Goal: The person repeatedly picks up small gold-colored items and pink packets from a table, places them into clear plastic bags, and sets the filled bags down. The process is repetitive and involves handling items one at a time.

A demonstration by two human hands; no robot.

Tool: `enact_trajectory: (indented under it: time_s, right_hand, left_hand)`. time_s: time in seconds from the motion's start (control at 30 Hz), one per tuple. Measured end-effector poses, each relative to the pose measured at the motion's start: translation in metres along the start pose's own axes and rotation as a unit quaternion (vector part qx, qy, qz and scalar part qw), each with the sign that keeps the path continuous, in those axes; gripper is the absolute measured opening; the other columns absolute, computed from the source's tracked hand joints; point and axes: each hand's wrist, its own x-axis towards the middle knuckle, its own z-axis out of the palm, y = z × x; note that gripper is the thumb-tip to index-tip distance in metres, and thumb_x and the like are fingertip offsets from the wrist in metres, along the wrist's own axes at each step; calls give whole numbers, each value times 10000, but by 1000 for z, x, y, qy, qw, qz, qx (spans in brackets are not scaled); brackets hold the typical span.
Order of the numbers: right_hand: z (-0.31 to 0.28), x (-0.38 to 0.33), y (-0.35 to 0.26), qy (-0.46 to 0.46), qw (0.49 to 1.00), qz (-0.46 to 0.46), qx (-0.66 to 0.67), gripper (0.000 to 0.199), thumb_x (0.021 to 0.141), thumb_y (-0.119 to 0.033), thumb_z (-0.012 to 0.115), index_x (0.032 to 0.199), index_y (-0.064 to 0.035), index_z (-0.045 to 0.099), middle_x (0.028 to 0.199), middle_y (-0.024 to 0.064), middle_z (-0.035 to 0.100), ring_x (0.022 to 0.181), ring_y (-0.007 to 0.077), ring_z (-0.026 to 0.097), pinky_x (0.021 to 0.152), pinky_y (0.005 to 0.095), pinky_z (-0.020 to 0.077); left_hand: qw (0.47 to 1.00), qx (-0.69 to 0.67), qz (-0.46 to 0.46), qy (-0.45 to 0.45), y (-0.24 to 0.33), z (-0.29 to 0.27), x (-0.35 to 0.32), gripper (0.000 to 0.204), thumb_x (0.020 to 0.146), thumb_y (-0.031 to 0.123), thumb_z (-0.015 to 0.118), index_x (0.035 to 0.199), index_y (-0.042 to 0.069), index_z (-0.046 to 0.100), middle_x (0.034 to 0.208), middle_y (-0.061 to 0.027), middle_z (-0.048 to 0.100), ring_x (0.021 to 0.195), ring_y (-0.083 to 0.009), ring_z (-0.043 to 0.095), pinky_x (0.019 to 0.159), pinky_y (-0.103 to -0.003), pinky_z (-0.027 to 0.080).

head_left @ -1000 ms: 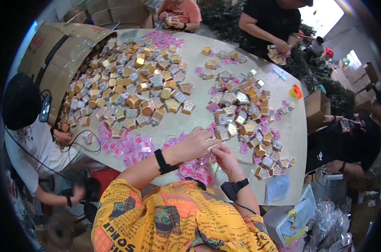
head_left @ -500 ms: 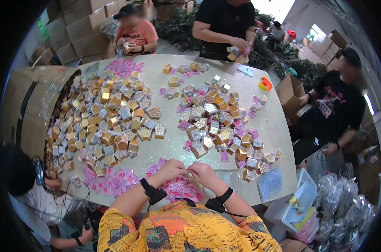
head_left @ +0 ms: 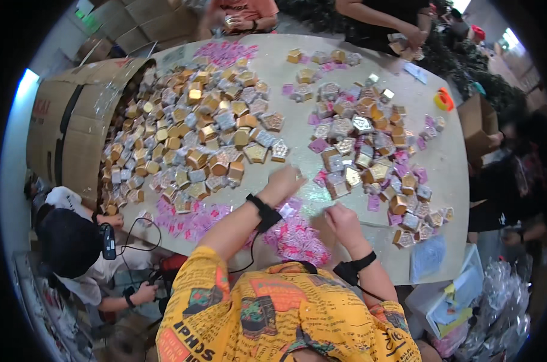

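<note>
Showing, in the head view, a pale, glossy bench (head_left: 275, 72) with a curved far edge. Tipped on its side along the left edge, a big cardboard carton (head_left: 53, 136), open toward a broad heap of gold-and-silver boxes (head_left: 195, 130). Spread right of centre, a second cluster of boxes (head_left: 379, 142), mixed with small pink packets. Near the right edge, an orange tape dispenser (head_left: 444, 100); at the near right corner, a bluish clear plastic stack (head_left: 428, 258). Past that corner, a white bin (head_left: 430, 301) and crumpled clear plastic (head_left: 496, 295).

Behind the far edge, stacked cartons (head_left: 159, 27), dark green foliage (head_left: 309, 15), a co-worker in a salmon shirt (head_left: 258, 9) and another in black (head_left: 376, 27). By the left edge, a person in a black cap (head_left: 71, 241); by the right edge, a person in dark clothes (head_left: 505, 193).

Reaching over the bench from the near edge, the left hand (head_left: 282, 185), fingers pointing forward, and the right hand (head_left: 343, 221), fingers curled inward. Impossible to tell of either whether grasping or released. Lying between the wrists, toward the near edge, a pile of pink packets (head_left: 300, 238), just left of the right hand and on the near side of the left.
</note>
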Motion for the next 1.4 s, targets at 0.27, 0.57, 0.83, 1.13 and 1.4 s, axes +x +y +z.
enact_trajectory:
  time_s: [0.27, 0.57, 0.83, 1.13, 1.4]
  right_hand:
    - [-4, -3, 3, 14, 999, 30, 36, 83, 759, -60, 593, 819, -4, 579, 795, 167, 575, 705, 344, 580, 620, 402, 477]
    - [-8, 13, 4, 15, 992, 79, 94, 98, 761, -55, 590, 821, 21, 582, 767, 177, 580, 704, 354, 581, 635, 397, 477]
    - [-25, 64, -13, 77, 994, 7, 75, 78, 769, -64, 592, 777, 14, 600, 719, 170, 581, 692, 343, 594, 625, 393, 480]
    - [-31, 68, -42, 67, 996, -58, 18, 67, 766, -74, 605, 777, -13, 582, 727, 148, 576, 652, 327, 588, 590, 402, 478]
    - [-36, 59, -55, 62, 995, -73, -19, 69, 753, -76, 605, 748, -18, 568, 707, 152, 569, 649, 328, 583, 582, 409, 468]
  left_hand:
    - [963, 201, -92, 152, -59, 20, 78, 453, 784, 297, 659, 1098, 26, 476, 1022, -188, 513, 875, -341, 585, 674, -401, 523]
    - [988, -16, -79, 135, -33, 20, 43, 530, 717, 187, 695, 1148, 14, 442, 1081, -250, 467, 884, -378, 590, 781, -412, 501]
    - [936, -228, 143, 225, 2, -6, -33, 499, 650, -13, 587, 1135, 19, 476, 1096, -178, 466, 1054, -359, 469, 926, -386, 395]
    - [924, -206, 200, 251, 26, -26, -75, 511, 644, -78, 550, 1131, 63, 489, 1118, -172, 476, 1069, -365, 455, 929, -406, 390]
    - [918, -197, 222, 263, 36, -34, -97, 510, 649, -96, 566, 1127, 74, 510, 1126, -170, 476, 1052, -358, 469, 875, -384, 436]
